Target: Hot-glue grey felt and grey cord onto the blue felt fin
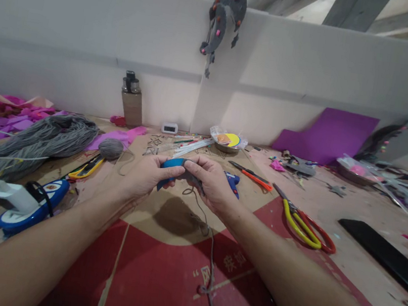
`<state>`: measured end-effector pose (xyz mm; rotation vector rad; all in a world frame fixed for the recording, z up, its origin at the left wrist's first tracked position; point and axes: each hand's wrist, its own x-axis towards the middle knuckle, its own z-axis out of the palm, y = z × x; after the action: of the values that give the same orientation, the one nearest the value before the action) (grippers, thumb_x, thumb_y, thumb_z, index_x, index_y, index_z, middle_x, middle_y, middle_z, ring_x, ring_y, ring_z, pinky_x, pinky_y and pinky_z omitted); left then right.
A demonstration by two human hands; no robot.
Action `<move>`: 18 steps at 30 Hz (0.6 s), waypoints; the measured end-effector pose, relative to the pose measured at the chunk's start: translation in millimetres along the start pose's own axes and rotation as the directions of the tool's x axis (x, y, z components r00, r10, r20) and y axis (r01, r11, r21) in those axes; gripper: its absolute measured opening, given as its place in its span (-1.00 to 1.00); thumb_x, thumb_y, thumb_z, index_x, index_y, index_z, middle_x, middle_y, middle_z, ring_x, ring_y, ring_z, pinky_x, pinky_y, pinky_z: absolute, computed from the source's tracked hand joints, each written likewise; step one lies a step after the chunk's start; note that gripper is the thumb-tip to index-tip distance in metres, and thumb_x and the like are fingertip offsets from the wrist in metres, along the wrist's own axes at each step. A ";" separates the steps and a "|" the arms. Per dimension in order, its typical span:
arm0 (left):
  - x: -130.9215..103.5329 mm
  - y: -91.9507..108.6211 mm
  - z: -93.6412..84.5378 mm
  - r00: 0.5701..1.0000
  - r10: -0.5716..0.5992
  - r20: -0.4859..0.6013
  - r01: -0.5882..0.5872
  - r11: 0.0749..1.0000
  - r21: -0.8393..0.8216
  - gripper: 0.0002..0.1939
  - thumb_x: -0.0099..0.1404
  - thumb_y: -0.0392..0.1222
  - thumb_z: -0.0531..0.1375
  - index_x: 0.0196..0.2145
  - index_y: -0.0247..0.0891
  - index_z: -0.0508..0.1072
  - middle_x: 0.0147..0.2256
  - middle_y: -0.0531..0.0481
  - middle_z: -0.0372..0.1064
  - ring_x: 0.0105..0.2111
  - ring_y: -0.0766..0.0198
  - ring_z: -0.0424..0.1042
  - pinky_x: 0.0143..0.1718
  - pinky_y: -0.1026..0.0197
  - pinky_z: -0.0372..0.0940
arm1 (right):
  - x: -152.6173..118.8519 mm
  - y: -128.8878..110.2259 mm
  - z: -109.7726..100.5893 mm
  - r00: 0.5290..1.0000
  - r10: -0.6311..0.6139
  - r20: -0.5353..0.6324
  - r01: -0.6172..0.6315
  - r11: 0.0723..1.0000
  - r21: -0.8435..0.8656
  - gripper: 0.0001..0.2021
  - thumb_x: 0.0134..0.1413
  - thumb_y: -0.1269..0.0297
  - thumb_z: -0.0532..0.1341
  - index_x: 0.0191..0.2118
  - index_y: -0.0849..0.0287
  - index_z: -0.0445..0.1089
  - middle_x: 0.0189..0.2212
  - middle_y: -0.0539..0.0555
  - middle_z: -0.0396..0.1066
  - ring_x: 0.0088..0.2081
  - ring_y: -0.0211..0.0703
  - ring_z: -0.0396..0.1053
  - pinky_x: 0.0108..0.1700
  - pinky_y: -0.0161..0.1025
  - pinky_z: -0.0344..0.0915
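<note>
Above the cardboard in the middle, a curved blue strip [174, 163] is held up between both hands. My left hand [155, 181] is closed on its left part, thumb in front. My right hand [209, 180] pinches the other end, where dark grey material shows beside the blue. Grey yarn [212, 261] hangs below the right hand, loops on the cardboard and runs toward the front edge. Just behind the right hand lies a blue tool, perhaps a glue gun [233, 182], partly hidden. The fingers cover much of the strip.
Yellow-and-red-handled scissors [302, 225], orange-handled scissors [252, 175] and a long black object [384, 254] lie right. Grey yarn hanks [48, 142], a yarn ball [110, 149], a yellow cutter [86, 167] and a power strip [55, 195] lie left. A bowl [227, 148] stands behind.
</note>
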<state>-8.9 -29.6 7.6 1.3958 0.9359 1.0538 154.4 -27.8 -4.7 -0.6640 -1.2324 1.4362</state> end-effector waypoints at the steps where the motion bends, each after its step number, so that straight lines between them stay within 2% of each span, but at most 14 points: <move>1: -0.5 1.0 0.4 1.000 0.000 0.002 0.000 1.000 0.006 -0.68 0.01 -0.03 0.40 -0.43 -0.33 0.48 -0.57 0.07 0.31 -0.61 0.43 0.22 -0.58 0.32 0.04 | 0.0 -0.4 0.2 1.000 0.000 -0.001 0.000 1.000 0.003 -0.76 -0.10 0.17 0.38 -0.47 0.19 0.36 -0.59 -0.09 0.29 -0.57 -0.42 0.11 -0.52 -0.36 -0.01; 5: -1.8 4.2 0.9 1.000 -0.004 0.001 0.004 1.000 0.014 -0.71 -0.03 -0.09 0.41 -0.48 -0.33 0.45 -0.60 0.07 0.32 -0.61 0.42 0.23 -0.57 0.32 0.04 | 0.4 -2.6 1.6 1.000 -0.008 0.010 0.008 1.000 0.010 -0.73 -0.14 0.15 0.39 -0.50 0.19 0.33 -0.62 -0.10 0.25 -0.58 -0.42 0.06 -0.52 -0.36 -0.05; 11: 0.5 0.8 -3.5 1.000 -0.028 0.012 0.028 1.000 -0.006 -0.71 -0.04 -0.10 0.43 -0.47 -0.33 0.47 -0.59 0.07 0.33 -0.61 0.42 0.25 -0.57 0.33 0.08 | 1.4 -0.2 1.0 1.000 0.004 0.031 -0.005 1.000 0.022 -0.73 -0.14 0.14 0.39 -0.46 0.21 0.35 -0.62 -0.08 0.31 -0.60 -0.43 0.07 -0.52 -0.36 -0.08; 18: 1.3 2.2 0.0 0.999 -0.048 -0.003 0.046 0.984 -0.173 -0.66 -0.12 -0.11 0.46 -0.44 -0.34 0.50 -0.57 0.08 0.32 -0.62 0.46 0.22 -0.58 0.36 0.08 | 2.3 -1.6 1.4 0.998 -0.017 0.058 0.016 1.000 0.012 -0.73 -0.10 0.12 0.38 -0.42 0.19 0.36 -0.54 -0.10 0.30 -0.53 -0.42 0.14 -0.47 -0.37 -0.01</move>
<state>-8.6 -28.5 9.9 1.2221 0.8577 1.0791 153.1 -26.3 -2.4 -0.6067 -1.2712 1.4570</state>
